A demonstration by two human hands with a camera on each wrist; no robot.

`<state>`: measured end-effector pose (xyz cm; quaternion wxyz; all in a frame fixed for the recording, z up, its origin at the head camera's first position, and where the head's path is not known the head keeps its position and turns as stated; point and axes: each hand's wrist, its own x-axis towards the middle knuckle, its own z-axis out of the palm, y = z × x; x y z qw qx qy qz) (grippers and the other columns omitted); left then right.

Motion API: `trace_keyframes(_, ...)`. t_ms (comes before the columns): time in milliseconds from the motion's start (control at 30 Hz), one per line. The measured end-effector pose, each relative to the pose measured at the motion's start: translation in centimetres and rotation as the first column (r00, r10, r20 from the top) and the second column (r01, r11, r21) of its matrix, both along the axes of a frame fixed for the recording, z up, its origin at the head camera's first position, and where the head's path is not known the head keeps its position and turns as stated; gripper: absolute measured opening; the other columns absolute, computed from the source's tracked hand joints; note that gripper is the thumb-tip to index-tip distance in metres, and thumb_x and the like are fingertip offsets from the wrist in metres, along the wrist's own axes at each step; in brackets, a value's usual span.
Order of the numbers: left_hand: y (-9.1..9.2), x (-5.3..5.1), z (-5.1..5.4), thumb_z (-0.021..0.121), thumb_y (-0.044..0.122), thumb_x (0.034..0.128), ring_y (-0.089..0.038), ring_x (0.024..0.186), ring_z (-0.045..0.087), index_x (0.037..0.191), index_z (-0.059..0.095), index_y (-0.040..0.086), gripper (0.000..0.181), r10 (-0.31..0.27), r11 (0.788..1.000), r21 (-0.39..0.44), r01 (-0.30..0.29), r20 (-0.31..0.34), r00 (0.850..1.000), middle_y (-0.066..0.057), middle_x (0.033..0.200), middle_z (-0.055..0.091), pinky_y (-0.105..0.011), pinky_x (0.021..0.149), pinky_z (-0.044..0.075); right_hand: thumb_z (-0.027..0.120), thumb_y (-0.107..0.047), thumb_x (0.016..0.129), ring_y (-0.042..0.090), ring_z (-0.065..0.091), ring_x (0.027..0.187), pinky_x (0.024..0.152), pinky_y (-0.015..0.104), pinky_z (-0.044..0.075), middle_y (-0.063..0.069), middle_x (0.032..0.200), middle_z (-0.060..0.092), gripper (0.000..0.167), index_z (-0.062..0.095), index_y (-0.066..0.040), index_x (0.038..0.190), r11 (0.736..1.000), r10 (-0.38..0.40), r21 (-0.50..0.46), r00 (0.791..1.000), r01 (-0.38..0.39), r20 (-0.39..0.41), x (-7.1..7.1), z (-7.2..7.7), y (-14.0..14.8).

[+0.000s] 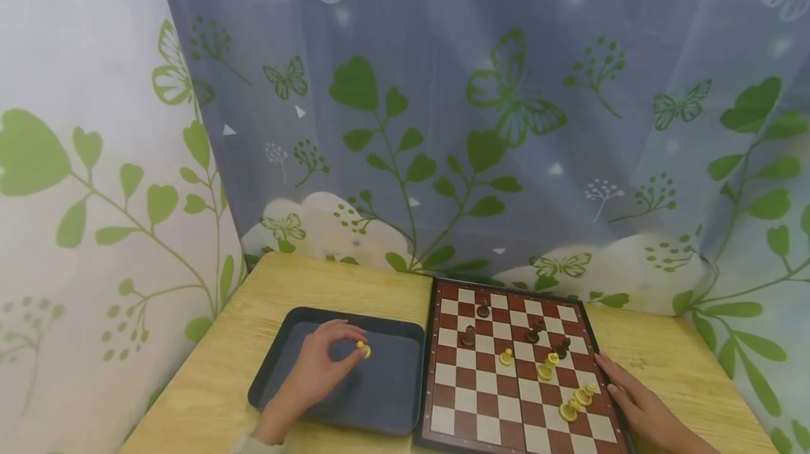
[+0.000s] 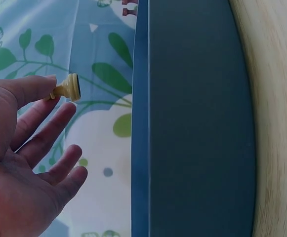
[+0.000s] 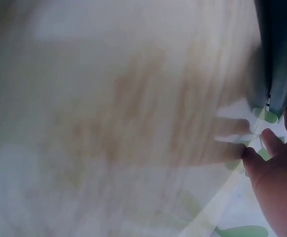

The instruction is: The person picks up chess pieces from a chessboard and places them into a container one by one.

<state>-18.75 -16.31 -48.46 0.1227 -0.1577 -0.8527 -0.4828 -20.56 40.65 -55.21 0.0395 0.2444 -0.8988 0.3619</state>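
Note:
My left hand pinches a cream chess pawn between thumb and index finger, above the dark tray. In the left wrist view the pawn lies sideways, base pointing away from the fingertips, and the other fingers are spread. Beside the tray lies a red and white chessboard. My right hand rests along its right edge, fingers extended. Dark pieces, including a pawn and a knight, stand on the board. Cream pieces there include another pawn and a taller piece.
The tray and board sit side by side on a light wooden table. A printed curtain with leaves and butterflies hangs behind the table, and similar cloth covers both sides.

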Motion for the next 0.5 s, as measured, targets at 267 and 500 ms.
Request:
trace_keyframes(267,-0.9,-0.1,-0.1,0.081,0.004,0.0838,-0.048,0.124,0.056,0.095,0.077,0.016,0.017,0.036,0.999,-0.024,-0.037,-0.066,0.997,-0.01,0.109,0.075,-0.069,0.106,0.039,0.043,-0.005,0.109,-0.031,0.008,0.133,0.095,-0.007,0.016,-0.042,0.15,0.008,0.05,0.031,0.007,0.156,0.999,0.023,0.025,0.999,-0.022,-0.026,-0.1,-0.2,0.1)
trace_keyframes(500,-1.2,-0.1,-0.4,0.081,0.003,0.0833,-0.047,0.122,0.058,0.095,0.077,0.01,0.014,0.051,0.998,-0.036,-0.055,-0.087,0.995,-0.011,0.107,0.076,-0.067,0.106,0.04,0.042,-0.006,0.109,-0.031,0.006,0.133,0.095,-0.006,0.014,-0.011,0.162,0.015,0.049,0.032,0.007,0.155,0.996,0.011,0.087,0.999,-0.007,-0.045,-0.2,-0.3,0.5)
